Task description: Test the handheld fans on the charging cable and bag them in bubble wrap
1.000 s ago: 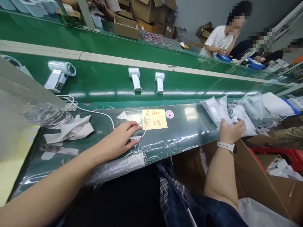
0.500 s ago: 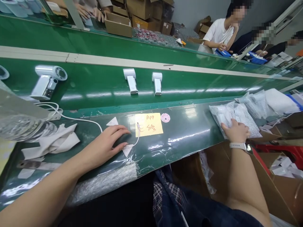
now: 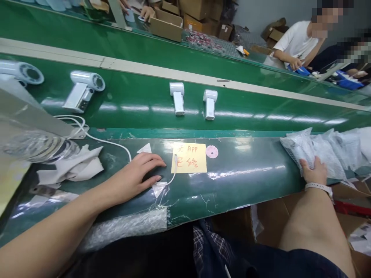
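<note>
On the green worktop [image 3: 240, 166], my left hand [image 3: 145, 173] lies with thumb and fingers apart and nothing in its grasp. A white charging cable [image 3: 174, 175] runs past its fingertips onto a yellow paper note [image 3: 197, 158] with red handwriting. The thumb is close to a white triangular sticker [image 3: 159, 189]. At the right, my right hand [image 3: 315, 172] rests on the near side of a bubble-wrap bag [image 3: 298, 148], fingers spread. More bubble-wrap bags [image 3: 342, 144] lie against it. What is inside the bags cannot be made out.
Several pale blue handheld dryers, among them one hair dryer [image 3: 178, 98], lie on the green conveyor [image 3: 139, 104] beyond the worktop. A crumpled cloth [image 3: 72, 164] and a metal ruler-like strip [image 3: 55, 193] are at left. Cardboard boxes [image 3: 272, 220] stand below right. People work opposite.
The view has turned left, so most things sit farther right in it. My right hand stays at the bubble-wrap bags, its fingers shifted slightly. My left hand keeps its place by the cable.
</note>
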`<state>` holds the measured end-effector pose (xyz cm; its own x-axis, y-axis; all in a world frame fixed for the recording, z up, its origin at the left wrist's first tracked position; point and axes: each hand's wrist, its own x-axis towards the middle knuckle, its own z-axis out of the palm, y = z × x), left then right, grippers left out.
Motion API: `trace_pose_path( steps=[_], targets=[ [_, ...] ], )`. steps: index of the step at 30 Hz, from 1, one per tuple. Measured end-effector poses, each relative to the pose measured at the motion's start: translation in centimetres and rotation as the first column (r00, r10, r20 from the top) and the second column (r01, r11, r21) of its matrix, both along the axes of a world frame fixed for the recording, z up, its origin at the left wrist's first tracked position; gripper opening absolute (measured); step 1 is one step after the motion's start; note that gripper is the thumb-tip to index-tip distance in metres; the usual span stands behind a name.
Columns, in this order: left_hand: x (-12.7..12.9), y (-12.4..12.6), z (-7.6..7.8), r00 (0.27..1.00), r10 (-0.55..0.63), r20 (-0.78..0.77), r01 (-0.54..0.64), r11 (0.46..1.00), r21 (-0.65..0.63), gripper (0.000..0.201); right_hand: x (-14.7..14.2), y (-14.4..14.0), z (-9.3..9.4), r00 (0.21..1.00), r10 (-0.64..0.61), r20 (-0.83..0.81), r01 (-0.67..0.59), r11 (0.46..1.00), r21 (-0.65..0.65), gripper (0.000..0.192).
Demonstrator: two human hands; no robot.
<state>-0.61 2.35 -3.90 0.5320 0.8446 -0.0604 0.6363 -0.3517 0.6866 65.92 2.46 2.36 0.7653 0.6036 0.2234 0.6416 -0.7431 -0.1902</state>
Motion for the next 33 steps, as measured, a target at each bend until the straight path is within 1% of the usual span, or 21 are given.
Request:
trace_pose_path(
  steps=[2,4,5,7,8,10,11,13,16,18,20,22,23,24,25,27,29,30,31,32,33],
  targets=[
    [0.1,-0.2,0.4,1.000,-0.026,-0.008,0.026,1.000,0.016,0.043,-1.7,2.0,0.8,0.995,-0.086,0.041,0.084,0.995,0.057,0.078],
    [0.4,-0.5,0.9,0.998,-0.053,-0.024,0.054,0.997,0.048,0.037,-4.9,4.9,1.2,0.990,-0.099,0.098,0.086,0.988,0.127,0.080],
    [0.5,-0.8,1.1,0.997,-0.069,-0.037,0.072,0.995,0.067,0.035,-7.0,6.8,1.1,0.992,-0.046,0.117,0.029,0.989,0.143,0.080],
    [0.9,-1.3,1.4,0.993,-0.096,-0.069,0.104,0.988,0.113,0.035,-12.4,11.1,0.3,0.978,0.185,0.094,-0.194,0.975,0.107,0.076],
    [1.1,-1.5,1.5,0.991,-0.103,-0.082,0.114,0.984,0.138,0.036,-15.5,13.3,-0.5,0.941,0.335,0.043,-0.338,0.939,0.066,0.069],
    [1.3,-1.9,1.5,0.988,-0.114,-0.102,0.131,0.974,0.186,0.041,-22.5,17.4,-2.4,0.806,0.582,-0.107,-0.585,0.811,0.000,0.048],
    [1.4,-2.0,1.4,0.987,-0.122,-0.108,0.142,0.969,0.204,0.043,-26.1,19.1,-3.4,0.747,0.645,-0.160,-0.655,0.756,-0.008,0.042],
    [1.3,-2.1,1.4,0.983,-0.142,-0.118,0.167,0.959,0.230,0.044,-33.1,21.7,-5.1,0.702,0.685,-0.194,-0.699,0.715,-0.003,0.038],
    [1.2,-2.2,1.5,0.981,-0.154,-0.115,0.178,0.954,0.240,0.041,-41.7,23.5,-6.2,0.717,0.671,-0.189,-0.682,0.731,0.006,0.037],
    [1.3,-2.1,1.6,0.986,-0.148,-0.079,0.162,0.961,0.225,0.038,-45.5,23.5,-5.9,0.726,0.663,-0.185,-0.674,0.739,0.003,0.045],
    [1.5,-2.0,1.4,0.995,-0.093,0.033,0.085,0.978,0.191,0.038,-47.8,22.8,-4.8,0.721,0.667,-0.185,-0.680,0.733,-0.007,0.054],
    [1.7,-1.6,0.9,0.962,0.050,0.270,-0.076,0.994,0.084,0.046,-48.7,21.3,-3.2,0.678,0.699,-0.229,-0.722,0.692,-0.024,0.055],
    [1.9,-1.3,0.7,0.892,0.163,0.423,-0.164,0.986,-0.034,0.053,-48.7,20.1,-2.4,0.632,0.725,-0.272,-0.759,0.651,-0.030,0.052],
    [2.0,-0.9,0.4,0.767,0.302,0.566,-0.230,0.953,-0.196,0.059,-48.7,18.6,-1.7,0.572,0.754,-0.322,-0.802,0.596,-0.028,0.047],
    [2.2,-0.5,0.2,0.595,0.444,0.670,-0.247,0.894,-0.373,0.065,-48.6,16.8,-1.1,0.503,0.781,-0.371,-0.844,0.536,-0.017,0.046],
    [2.5,0.1,0.1,0.217,0.640,0.737,-0.140,0.768,-0.626,0.076,-48.4,12.1,-0.2,0.364,0.828,-0.427,-0.910,0.414,0.028,0.048],
    [2.6,0.3,0.6,-0.074,0.685,0.724,-0.006,0.726,-0.687,0.081,-48.3,7.0,0.2,0.226,0.877,-0.424,-0.952,0.290,0.093,0.054],
    [2.6,0.3,0.9,-0.162,0.674,0.721,0.035,0.734,-0.679,0.080,-48.2,4.7,0.4,0.135,0.912,-0.388,-0.969,0.204,0.143,0.060],
    [2.5,0.2,1.2,-0.211,0.664,0.718,0.070,0.742,-0.666,0.079,-47.9,2.8,0.5,0.065,0.927,-0.368,-0.973,0.141,0.182,0.066],
    [2.3,0.1,1.5,-0.225,0.665,0.712,0.103,0.743,-0.662,0.078,-47.5,1.3,0.7,-0.008,0.929,-0.371,-0.972,0.080,0.223,0.071],
    [2.1,0.0,1.7,-0.208,0.675,0.708,0.138,0.737,-0.662,0.079,-46.8,0.4,0.8,-0.063,0.914,-0.401,-0.961,0.053,0.273,0.072]
  ],
)
